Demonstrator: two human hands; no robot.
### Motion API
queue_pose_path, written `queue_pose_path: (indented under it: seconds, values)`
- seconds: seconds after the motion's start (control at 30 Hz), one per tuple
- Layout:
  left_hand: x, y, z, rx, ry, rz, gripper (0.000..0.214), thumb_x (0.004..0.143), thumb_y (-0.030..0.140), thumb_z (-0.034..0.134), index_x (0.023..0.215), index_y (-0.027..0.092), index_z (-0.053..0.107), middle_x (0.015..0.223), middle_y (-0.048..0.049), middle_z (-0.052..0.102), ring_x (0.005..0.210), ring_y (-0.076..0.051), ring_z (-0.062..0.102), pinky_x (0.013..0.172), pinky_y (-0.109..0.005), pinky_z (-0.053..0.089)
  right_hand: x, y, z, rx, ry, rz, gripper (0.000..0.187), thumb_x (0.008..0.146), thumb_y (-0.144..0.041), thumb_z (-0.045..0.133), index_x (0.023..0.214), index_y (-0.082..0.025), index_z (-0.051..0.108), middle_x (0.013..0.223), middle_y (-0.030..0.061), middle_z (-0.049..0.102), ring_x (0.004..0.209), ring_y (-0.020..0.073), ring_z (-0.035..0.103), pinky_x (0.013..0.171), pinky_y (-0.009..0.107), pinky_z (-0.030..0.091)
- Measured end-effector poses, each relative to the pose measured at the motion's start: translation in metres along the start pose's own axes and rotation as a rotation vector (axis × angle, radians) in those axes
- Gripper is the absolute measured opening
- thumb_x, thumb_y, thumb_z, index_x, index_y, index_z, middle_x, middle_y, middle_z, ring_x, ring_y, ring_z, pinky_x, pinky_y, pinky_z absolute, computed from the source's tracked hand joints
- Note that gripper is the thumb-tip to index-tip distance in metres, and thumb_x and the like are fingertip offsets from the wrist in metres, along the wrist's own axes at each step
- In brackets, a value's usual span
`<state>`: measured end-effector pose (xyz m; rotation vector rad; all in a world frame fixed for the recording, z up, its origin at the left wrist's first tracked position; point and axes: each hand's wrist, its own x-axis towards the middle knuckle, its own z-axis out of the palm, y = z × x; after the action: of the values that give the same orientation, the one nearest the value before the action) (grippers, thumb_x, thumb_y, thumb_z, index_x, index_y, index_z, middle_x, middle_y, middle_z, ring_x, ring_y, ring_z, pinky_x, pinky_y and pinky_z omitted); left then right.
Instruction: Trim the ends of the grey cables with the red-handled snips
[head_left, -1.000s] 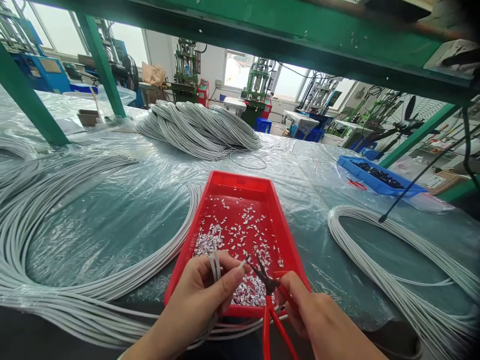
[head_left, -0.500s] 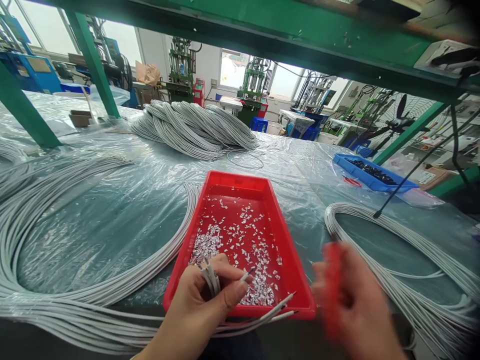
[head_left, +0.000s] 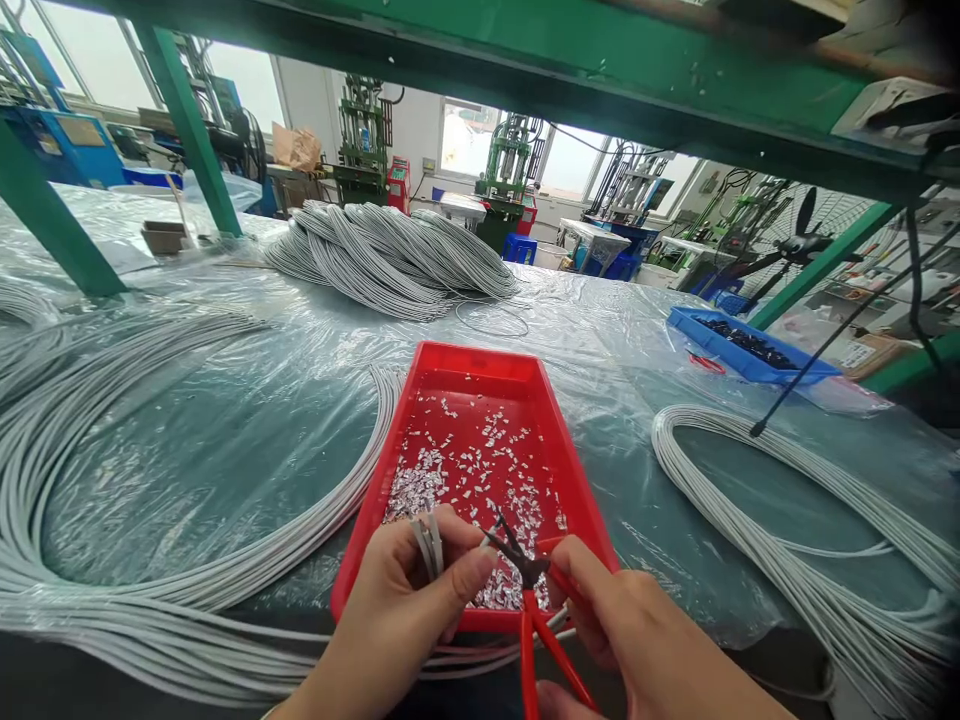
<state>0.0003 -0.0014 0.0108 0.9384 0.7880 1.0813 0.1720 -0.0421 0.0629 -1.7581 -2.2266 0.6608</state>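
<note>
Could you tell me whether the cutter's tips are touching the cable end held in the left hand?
Touching: the head view shows the cutter's tips meeting the cable end.

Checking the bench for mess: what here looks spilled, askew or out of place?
Nothing stands out. The silvery scraps lie inside the red tray, the grey cables lie coiled, and the pliers sit in the right hand beside the left hand.

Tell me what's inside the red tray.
The red tray holds scattered small silvery scraps, thickest toward its near end. The left hand and the pliers in the right hand cover the near edge.
</note>
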Motion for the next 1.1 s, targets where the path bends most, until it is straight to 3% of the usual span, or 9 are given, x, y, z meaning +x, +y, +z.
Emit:
queue_pose_path:
  seconds: [0.2, 0.43, 0.57, 0.7, 0.8, 0.97, 1.1]
  values:
    - [0.000, -0.007, 0.001, 0.158, 0.108, 0.168, 0.009, 0.072, 0.019, 0.071, 0.067, 0.019, 0.063, 0.054, 0.0055, 0.042, 0.042, -0.006, 0.036, 0.038, -0.019, 0.026, 0.001, -0.004, -0.001, -0.001, -0.005, -0.007, 0.033, 0.065, -0.020, 0.065, 0.094, -0.014, 0.051, 0.074, 0.0014, 0.062, 0.064, 0.0153, 0.057, 0.057, 0.025, 0.043]
    - [0.000, -0.001, 0.003, 0.110, 0.083, 0.152, 0.014, 0.071, 0.015, 0.071, 0.062, 0.019, 0.061, 0.059, 0.0047, 0.045, 0.052, -0.009, 0.041, 0.050, -0.018, 0.036, -0.004, -0.004, 0.000, -0.009, -0.008, 0.031, 0.045, 0.067, -0.026, 0.063, 0.108, -0.013, 0.051, 0.075, 0.0031, 0.061, 0.068, 0.0177, 0.057, 0.061, 0.027, 0.045]
    - [0.000, 0.001, 0.002, 0.060, 0.047, 0.112, 0.014, 0.070, 0.013, 0.071, 0.063, 0.019, 0.061, 0.059, 0.0050, 0.046, 0.052, -0.008, 0.041, 0.051, -0.016, 0.036, 0.000, -0.002, 0.005, 0.040, 0.027, 0.040, 0.036, 0.066, -0.022, 0.061, 0.100, -0.015, 0.051, 0.079, 0.0038, 0.061, 0.073, 0.0186, 0.058, 0.065, 0.028, 0.045]
    - [-0.003, 0.003, 0.002, -0.008, 0.058, 0.054, 0.012, 0.067, 0.015, 0.073, 0.063, 0.018, 0.062, 0.057, 0.0054, 0.046, 0.044, -0.005, 0.040, 0.043, -0.014, 0.033, 0.004, 0.009, 0.008, 0.447, 0.152, 0.064, 0.027, 0.078, -0.034, 0.050, 0.094, -0.017, 0.037, 0.065, 0.0003, 0.050, 0.052, 0.0108, 0.047, 0.048, 0.021, 0.040]
    - [-0.004, 0.005, 0.004, -0.049, 0.133, -0.015, 0.017, 0.063, 0.020, 0.077, 0.062, 0.016, 0.061, 0.054, 0.0047, 0.048, 0.037, -0.003, 0.038, 0.035, -0.011, 0.025, 0.005, 0.009, 0.006, 0.645, 0.144, 0.140, 0.033, 0.080, -0.041, 0.048, 0.097, -0.018, 0.032, 0.068, 0.0007, 0.047, 0.055, 0.0099, 0.044, 0.049, 0.019, 0.041]
    - [-0.002, 0.009, 0.008, -0.182, 0.114, -0.089, 0.028, 0.057, 0.029, 0.084, 0.063, 0.014, 0.061, 0.046, 0.0042, 0.049, 0.032, -0.002, 0.037, 0.032, -0.008, 0.023, 0.002, -0.001, 0.004, 0.349, 0.012, 0.081, 0.026, 0.069, -0.030, 0.054, 0.090, -0.016, 0.046, 0.060, 0.0012, 0.050, 0.055, 0.0137, 0.048, 0.052, 0.023, 0.042]
    - [-0.002, 0.010, 0.007, -0.198, 0.061, -0.139, 0.030, 0.058, 0.035, 0.083, 0.063, 0.014, 0.061, 0.043, 0.0048, 0.046, 0.031, -0.003, 0.038, 0.032, -0.008, 0.024, -0.001, 0.000, 0.002, 0.146, -0.031, 0.055, 0.036, 0.068, -0.031, 0.058, 0.100, -0.015, 0.052, 0.076, 0.0077, 0.062, 0.067, 0.0200, 0.057, 0.061, 0.029, 0.045]
